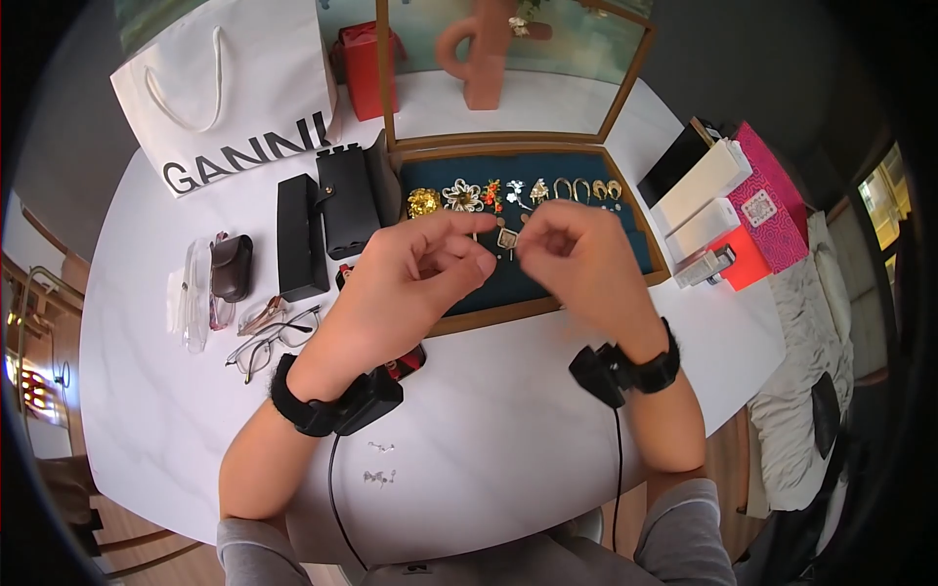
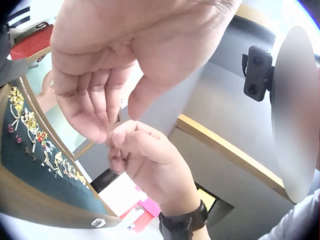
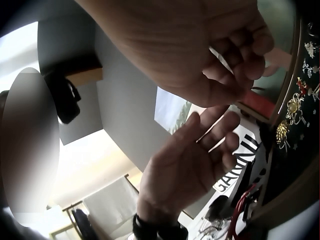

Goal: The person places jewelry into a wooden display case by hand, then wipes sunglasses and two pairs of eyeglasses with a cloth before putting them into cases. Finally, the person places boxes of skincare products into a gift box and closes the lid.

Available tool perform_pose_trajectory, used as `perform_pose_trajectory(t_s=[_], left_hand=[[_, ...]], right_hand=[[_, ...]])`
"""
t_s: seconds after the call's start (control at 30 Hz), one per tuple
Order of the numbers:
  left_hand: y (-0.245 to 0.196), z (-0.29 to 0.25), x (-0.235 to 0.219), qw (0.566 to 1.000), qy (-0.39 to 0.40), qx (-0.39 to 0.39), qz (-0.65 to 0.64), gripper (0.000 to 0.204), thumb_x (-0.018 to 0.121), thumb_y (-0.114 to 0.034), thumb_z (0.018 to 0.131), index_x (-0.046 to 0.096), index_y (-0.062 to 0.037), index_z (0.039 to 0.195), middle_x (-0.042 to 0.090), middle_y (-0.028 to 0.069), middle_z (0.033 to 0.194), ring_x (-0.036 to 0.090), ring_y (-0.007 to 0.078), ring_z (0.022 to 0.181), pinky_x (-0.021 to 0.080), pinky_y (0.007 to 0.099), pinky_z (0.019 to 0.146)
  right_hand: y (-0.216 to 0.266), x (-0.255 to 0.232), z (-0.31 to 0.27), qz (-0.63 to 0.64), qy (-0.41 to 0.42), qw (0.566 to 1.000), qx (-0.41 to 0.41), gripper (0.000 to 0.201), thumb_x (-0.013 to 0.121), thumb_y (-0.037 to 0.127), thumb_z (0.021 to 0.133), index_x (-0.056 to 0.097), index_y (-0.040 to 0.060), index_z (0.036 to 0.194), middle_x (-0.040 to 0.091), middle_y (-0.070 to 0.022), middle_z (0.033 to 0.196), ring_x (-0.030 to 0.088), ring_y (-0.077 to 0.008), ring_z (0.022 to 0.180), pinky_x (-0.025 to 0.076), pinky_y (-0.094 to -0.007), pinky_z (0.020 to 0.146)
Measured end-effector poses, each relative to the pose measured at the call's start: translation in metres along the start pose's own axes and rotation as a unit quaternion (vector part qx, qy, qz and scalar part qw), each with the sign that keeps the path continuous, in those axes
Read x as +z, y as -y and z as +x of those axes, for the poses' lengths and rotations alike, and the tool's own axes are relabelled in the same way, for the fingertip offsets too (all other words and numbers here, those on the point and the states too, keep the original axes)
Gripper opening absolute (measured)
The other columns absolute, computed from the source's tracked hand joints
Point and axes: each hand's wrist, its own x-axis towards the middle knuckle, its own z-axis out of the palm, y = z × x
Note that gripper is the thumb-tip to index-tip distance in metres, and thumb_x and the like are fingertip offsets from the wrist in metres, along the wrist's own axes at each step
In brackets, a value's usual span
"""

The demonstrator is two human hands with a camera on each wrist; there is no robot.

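Observation:
My left hand (image 1: 410, 273) is raised over the left front of a jewelry case (image 1: 489, 320), its fingers gently curved and the thumb apart from the index finger. Facing it, my right hand (image 1: 581, 259) has its fingers curled in toward the thumb. In the left wrist view the right hand's fingertips (image 2: 117, 142) come right up to the left fingertips (image 2: 102, 136). I cannot tell whether the right fingers pinch something small. Between the hands in the head view shows a square ornament (image 1: 508, 237). Behind lie a gold brooch (image 1: 423, 202), a flower brooch (image 1: 462, 195) and hoop earrings (image 1: 581, 188).
The case's glass lid (image 1: 576, 93) stands raised. Left are eyeglasses (image 1: 269, 340), black cases (image 1: 301, 234) and a white paper bag (image 1: 234, 98). Boxes (image 1: 699, 186) stand right. Small silver pieces (image 1: 379, 477) lie near the front edge.

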Motion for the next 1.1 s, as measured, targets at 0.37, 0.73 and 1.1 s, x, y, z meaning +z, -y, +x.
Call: perform_pose_trajectory(t_s=[0.37,0.73,1.1], left_hand=[[0.003,0.003,-0.005,1.000,0.005,0.023,-0.015,0.030,0.058,-0.003,0.097,0.060,0.0009,0.128,0.070,0.0031,0.101,0.062,0.0056,0.090,0.048,0.0222,0.080],[0.004,0.003,-0.001,1.000,0.013,-0.007,0.002,0.026,0.060,-0.003,0.097,0.064,0.0009,0.123,0.070,0.0027,0.101,0.064,0.0066,0.098,0.049,0.0229,0.089],[0.003,0.002,0.000,1.000,0.015,-0.009,0.010,0.024,0.060,-0.004,0.099,0.065,0.0013,0.122,0.069,0.0029,0.102,0.065,0.0075,0.099,0.050,0.0234,0.089]], right_hand=[[-0.055,0.010,0.011,-0.163,-0.016,0.983,0.087,0.010,0.064,0.004,0.080,0.061,-0.0032,0.073,0.065,-0.0178,0.066,0.065,-0.0326,0.063,0.052,-0.0401,0.062],[-0.059,0.019,0.010,-0.205,0.004,0.977,0.065,0.011,0.064,0.006,0.081,0.064,-0.0036,0.076,0.067,-0.0226,0.077,0.067,-0.0406,0.076,0.054,-0.0455,0.070],[-0.062,-0.011,0.019,-0.155,-0.022,0.983,0.094,0.012,0.070,0.007,0.087,0.064,-0.0016,0.081,0.057,-0.0012,0.064,0.052,-0.0067,0.061,0.045,-0.0270,0.057]])
